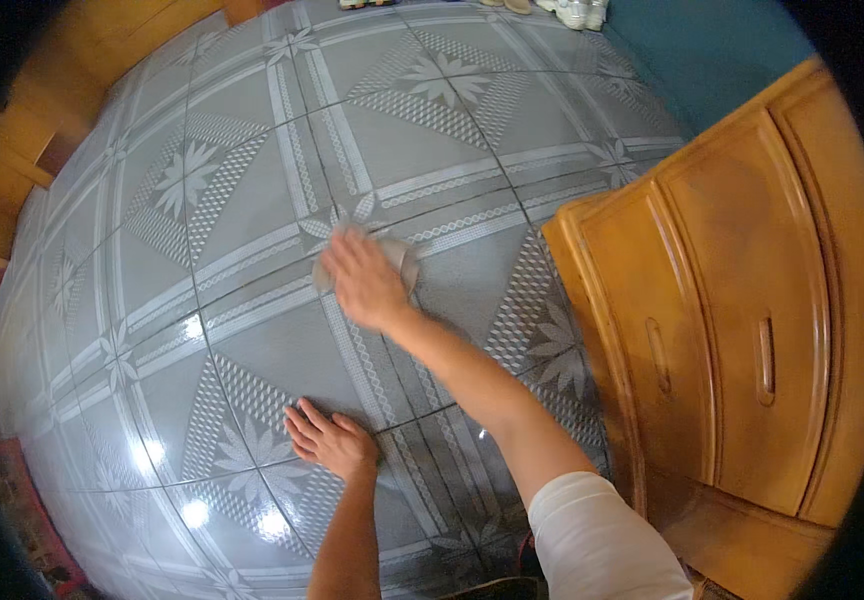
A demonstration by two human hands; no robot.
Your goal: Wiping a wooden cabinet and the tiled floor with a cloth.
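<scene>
My right hand [361, 279] lies over a greyish cloth [402, 259] and holds it against the tiled floor [267, 322]. Motion blurs the fingers, and the hand hides most of the cloth; only its edges show on either side. Lower and to the left, my left hand [333, 441] rests palm down on the same grey patterned tiles. Its fingers are spread, with nothing held in them.
A wooden cabinet with drawers [717, 315] stands close on the right. More wooden furniture [49, 127] lines the left side. Shoes [574, 11] sit at the far edge beside a teal wall [717, 60]. A red rug [34, 510] edges the lower left.
</scene>
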